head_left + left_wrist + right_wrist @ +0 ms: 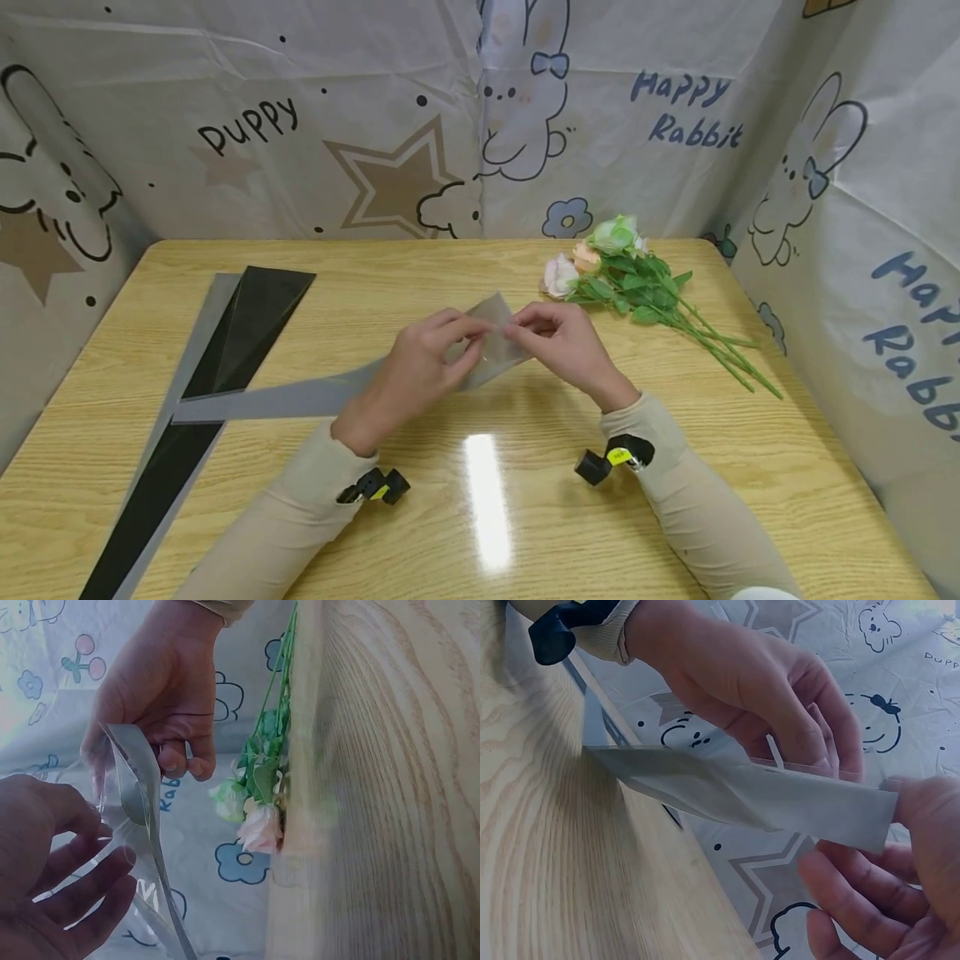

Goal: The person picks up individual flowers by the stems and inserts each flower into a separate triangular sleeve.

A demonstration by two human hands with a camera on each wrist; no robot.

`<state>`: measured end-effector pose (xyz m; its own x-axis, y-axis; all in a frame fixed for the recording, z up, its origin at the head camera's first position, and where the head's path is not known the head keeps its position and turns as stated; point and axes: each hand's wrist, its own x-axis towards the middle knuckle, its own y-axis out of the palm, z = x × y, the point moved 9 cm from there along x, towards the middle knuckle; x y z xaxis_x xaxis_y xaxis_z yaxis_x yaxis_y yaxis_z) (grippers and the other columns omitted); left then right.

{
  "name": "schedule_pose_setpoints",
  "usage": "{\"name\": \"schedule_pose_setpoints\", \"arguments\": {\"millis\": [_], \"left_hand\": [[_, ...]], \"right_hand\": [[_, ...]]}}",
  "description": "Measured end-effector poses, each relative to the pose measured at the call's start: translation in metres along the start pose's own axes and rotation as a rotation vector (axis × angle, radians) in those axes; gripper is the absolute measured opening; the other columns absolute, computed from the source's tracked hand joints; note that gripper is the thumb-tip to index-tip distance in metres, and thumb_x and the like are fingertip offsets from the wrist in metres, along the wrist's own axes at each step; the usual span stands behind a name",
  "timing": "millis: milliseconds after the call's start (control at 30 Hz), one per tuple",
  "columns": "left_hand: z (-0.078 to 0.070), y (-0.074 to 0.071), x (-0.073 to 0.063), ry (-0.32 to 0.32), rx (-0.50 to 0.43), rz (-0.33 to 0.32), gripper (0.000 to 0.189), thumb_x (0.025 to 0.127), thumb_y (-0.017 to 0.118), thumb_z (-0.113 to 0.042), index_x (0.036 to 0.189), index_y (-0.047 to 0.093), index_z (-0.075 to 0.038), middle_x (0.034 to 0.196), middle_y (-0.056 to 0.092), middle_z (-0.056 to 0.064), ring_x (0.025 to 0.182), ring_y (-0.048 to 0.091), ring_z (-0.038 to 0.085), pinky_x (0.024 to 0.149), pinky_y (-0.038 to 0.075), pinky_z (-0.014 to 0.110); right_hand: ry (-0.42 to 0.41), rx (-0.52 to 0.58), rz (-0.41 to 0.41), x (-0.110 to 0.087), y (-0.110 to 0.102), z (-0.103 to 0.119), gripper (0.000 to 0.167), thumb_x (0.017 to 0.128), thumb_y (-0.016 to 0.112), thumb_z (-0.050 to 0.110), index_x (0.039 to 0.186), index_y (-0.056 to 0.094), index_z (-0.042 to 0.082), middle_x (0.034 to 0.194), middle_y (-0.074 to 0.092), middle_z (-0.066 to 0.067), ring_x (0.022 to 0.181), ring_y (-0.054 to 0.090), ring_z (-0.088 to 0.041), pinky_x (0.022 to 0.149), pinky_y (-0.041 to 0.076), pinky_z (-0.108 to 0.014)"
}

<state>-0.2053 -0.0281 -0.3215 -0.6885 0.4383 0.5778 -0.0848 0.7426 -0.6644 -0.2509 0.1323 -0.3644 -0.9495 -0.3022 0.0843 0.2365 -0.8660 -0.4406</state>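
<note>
Near flowers [628,285], a translucent strip [307,397] crossed black wrap [231,354], its end pinched by fingertips of left hand [420,358] and right hand [576,350].

Below your fingers [467,326] you see a wooden table [420,533] with a bright reflection [487,504]; beyond them, cartoon-printed walls [375,108].

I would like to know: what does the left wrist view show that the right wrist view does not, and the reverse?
Only the left wrist view shows flowers and a cherry drawing. Only the right wrist view shows star drawings and a black wrist camera. Both show the left hand, the right hand, the plastic wrapper and the wooden table.
</note>
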Motion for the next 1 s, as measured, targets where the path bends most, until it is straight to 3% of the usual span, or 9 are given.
{"name": "schedule_pose_setpoints", "arguments": {"millis": [67,233,467,567,800,1000], "left_hand": [[-0.002,0.001,0.0,0.008,0.003,0.007,0.017,0.096,0.07,-0.006,0.111,0.078,-0.006,0.094,0.074,0.007,0.066,0.059,0.015,0.056,0.047,0.018],[-0.003,0.002,0.0,0.021,0.011,0.017,0.017,0.096,0.07,-0.005,0.111,0.078,-0.006,0.095,0.074,0.007,0.065,0.059,0.015,0.055,0.047,0.018],[-0.005,-0.002,0.0,0.027,0.044,-0.013,0.019,0.095,0.071,-0.005,0.114,0.076,-0.001,0.094,0.076,0.01,0.071,0.068,0.013,0.056,0.052,0.018],[-0.005,-0.003,0.001,0.026,0.057,-0.02,0.018,0.095,0.072,-0.006,0.112,0.077,-0.002,0.094,0.076,0.01,0.068,0.066,0.012,0.055,0.052,0.018],[-0.007,-0.004,0.001,0.036,0.064,-0.019,0.014,0.095,0.074,-0.006,0.108,0.078,-0.004,0.095,0.076,0.009,0.067,0.065,0.01,0.055,0.052,0.018],[-0.008,-0.004,0.001,0.056,0.073,-0.025,0.014,0.095,0.074,-0.006,0.108,0.078,-0.003,0.095,0.076,0.01,0.067,0.064,0.01,0.054,0.052,0.018]], "right_hand": [[-0.002,-0.021,0.004,0.0,0.0,0.0,0.014,0.097,0.074,0.025,0.101,0.079,0.012,0.092,0.075,-0.008,0.074,0.068,-0.014,0.065,0.057,-0.028],[-0.015,-0.043,0.022,0.001,0.0,0.0,0.015,0.098,0.072,0.024,0.094,0.079,0.012,0.084,0.072,-0.006,0.066,0.059,-0.013,0.06,0.049,-0.025],[0.029,-0.028,0.018,0.001,-0.001,-0.004,0.021,0.102,0.066,0.023,0.093,0.077,0.008,0.074,0.073,-0.008,0.062,0.07,-0.025,0.063,0.062,-0.048],[0.063,-0.015,0.013,0.003,-0.002,-0.009,0.022,0.102,0.065,0.021,0.096,0.076,0.004,0.076,0.075,-0.009,0.061,0.07,-0.022,0.067,0.063,-0.053],[0.123,-0.025,-0.014,0.007,-0.006,-0.018,0.02,0.101,0.063,0.018,0.097,0.075,0.003,0.08,0.078,-0.013,0.058,0.071,-0.018,0.071,0.063,-0.055],[0.111,-0.022,0.0,0.007,-0.006,-0.02,0.022,0.102,0.063,0.019,0.099,0.076,0.002,0.085,0.078,-0.015,0.061,0.072,-0.019,0.073,0.063,-0.055]]}}
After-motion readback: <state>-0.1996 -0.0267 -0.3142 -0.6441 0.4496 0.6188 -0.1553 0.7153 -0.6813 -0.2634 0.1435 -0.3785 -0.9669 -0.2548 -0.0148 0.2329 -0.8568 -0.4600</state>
